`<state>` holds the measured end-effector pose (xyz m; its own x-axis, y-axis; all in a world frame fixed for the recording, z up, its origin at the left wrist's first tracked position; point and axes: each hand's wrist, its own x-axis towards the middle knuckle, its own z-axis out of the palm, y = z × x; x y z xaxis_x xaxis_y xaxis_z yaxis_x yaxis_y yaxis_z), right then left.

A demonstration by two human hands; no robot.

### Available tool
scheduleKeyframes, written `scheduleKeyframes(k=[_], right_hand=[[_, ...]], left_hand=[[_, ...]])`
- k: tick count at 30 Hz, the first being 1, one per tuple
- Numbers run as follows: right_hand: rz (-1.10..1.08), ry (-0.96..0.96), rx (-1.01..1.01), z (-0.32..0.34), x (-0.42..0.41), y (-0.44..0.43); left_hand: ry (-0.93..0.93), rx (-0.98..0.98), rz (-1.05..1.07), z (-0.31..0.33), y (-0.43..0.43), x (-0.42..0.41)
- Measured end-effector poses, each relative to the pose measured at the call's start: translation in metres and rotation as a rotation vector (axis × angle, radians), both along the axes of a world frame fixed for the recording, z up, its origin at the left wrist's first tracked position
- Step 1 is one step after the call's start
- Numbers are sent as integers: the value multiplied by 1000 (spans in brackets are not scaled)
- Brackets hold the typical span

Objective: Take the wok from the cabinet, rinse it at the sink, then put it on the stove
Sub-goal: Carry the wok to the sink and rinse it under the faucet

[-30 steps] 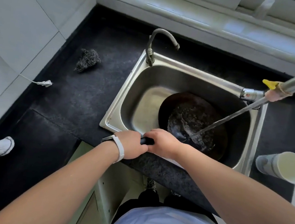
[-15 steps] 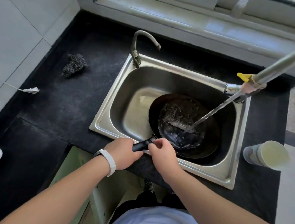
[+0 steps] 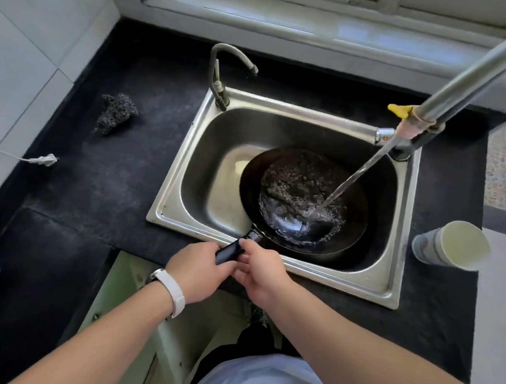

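The black wok [image 3: 358,198] lies inside the steel sink [image 3: 182,185], filled with bubbling water. A stream of water [image 3: 357,176] runs from the tap [image 3: 385,137] at the sink's right rim into the wok. Its black handle [image 3: 230,252] sticks out over the sink's front edge. My left hand [image 3: 196,271], with a white wristband, grips the handle's end. My right hand [image 3: 258,273] holds the handle closer to the wok. No stove is in view.
A curved second faucet [image 3: 222,69] stands at the sink's back left corner. A dark scouring pad [image 3: 116,112] and a white plug [image 3: 45,160] lie on the black counter to the left. A paper cup [image 3: 452,244] lies on its side right of the sink. An open cabinet is below.
The wok has shifted a little and more water has gathered in it. My right hand has slid along the handle; both hands stay on it.
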<state>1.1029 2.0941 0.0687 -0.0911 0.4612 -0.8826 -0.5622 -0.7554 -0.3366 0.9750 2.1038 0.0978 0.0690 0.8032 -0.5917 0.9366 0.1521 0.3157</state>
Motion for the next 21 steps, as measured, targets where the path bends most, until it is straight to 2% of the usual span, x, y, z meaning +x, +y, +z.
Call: scheduleKeyframes(k=[6,11,16,21], right_hand=[[119,-35,-16,-2,-6,-7],[230,43,29,1,-9,-14],[215,22,45,-3,-11,-17],[156,82,54,-6,-11,-20]], left_hand=[[-30,31,31,-2,-22,-10],[-71,63,84,-5,-42,-21],[-113,85,117,-14,-51,-23],[-139,110,150,-25,-63,-23]])
